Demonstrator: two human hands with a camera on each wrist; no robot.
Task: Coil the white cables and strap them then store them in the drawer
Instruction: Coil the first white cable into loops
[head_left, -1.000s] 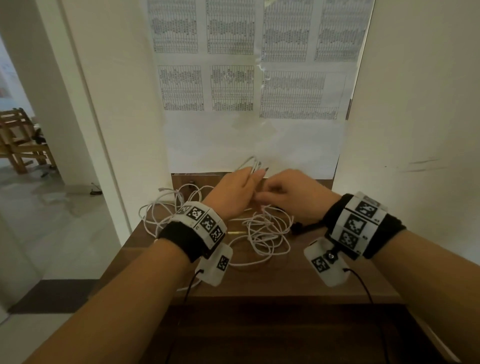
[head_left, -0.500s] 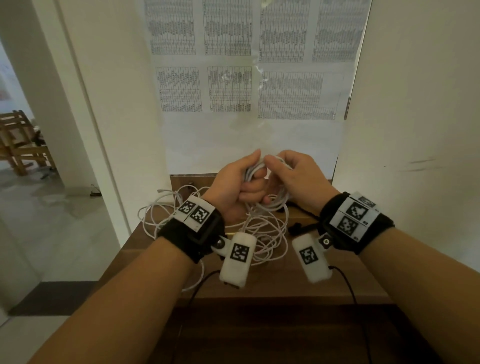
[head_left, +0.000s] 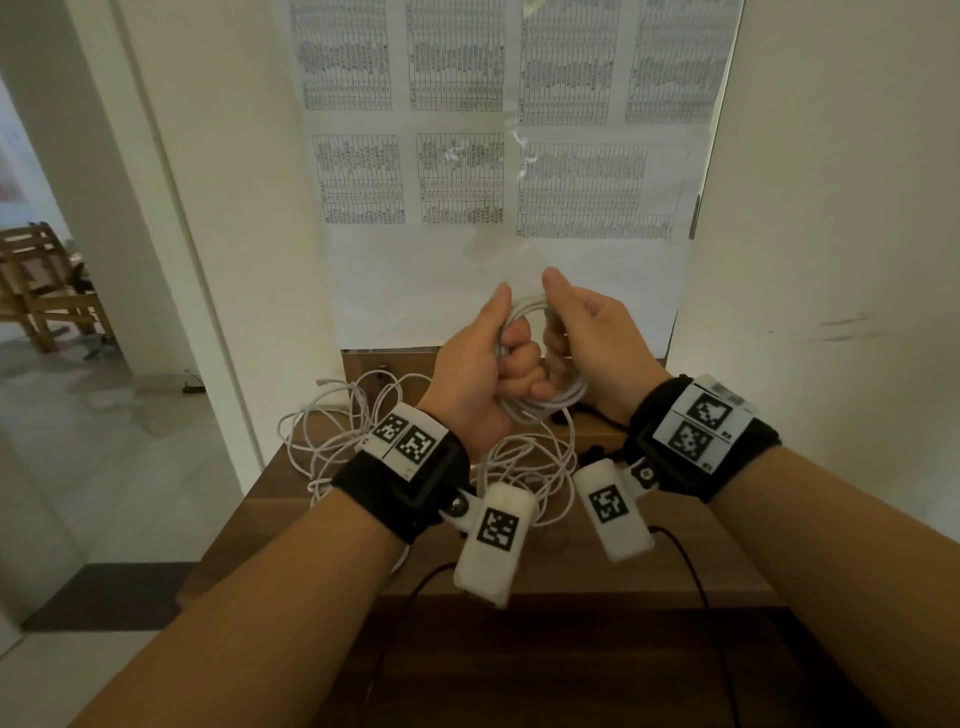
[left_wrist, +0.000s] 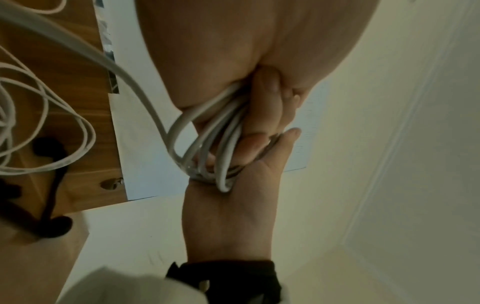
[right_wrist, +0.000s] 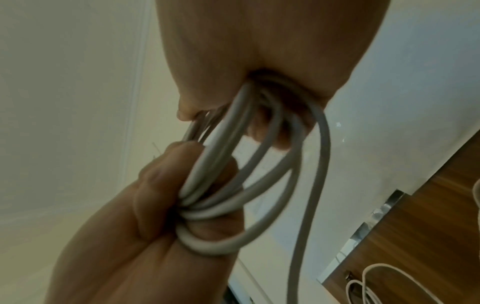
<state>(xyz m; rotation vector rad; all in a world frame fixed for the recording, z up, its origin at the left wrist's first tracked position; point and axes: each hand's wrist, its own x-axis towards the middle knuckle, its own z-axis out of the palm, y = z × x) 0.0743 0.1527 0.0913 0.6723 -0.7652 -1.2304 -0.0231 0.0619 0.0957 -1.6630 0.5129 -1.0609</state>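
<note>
A small coil of white cable (head_left: 525, 310) is held up above the wooden cabinet top (head_left: 675, 561). My left hand (head_left: 501, 358) grips its left side with the fingers curled round the loops (right_wrist: 221, 185). My right hand (head_left: 571, 332) grips the right side, thumb up. In the left wrist view the strands (left_wrist: 207, 144) run between both hands. One strand trails down from the coil to a loose tangle of white cable (head_left: 337, 431) spread on the top. More loose loops (head_left: 524, 467) lie under my wrists. A black strap (left_wrist: 49, 148) lies on the wood.
The cabinet stands in a narrow niche between a white wall on the left (head_left: 208, 208) and one on the right (head_left: 831, 208). Printed sheets (head_left: 467, 156) cover the back wall. A wooden chair (head_left: 41, 291) stands far left. The dark cabinet front (head_left: 571, 670) is below.
Both hands have risen from the cabinet top, lifting loops of white cable. The loops are now gathered into a coil held between the two hands, higher than before.
</note>
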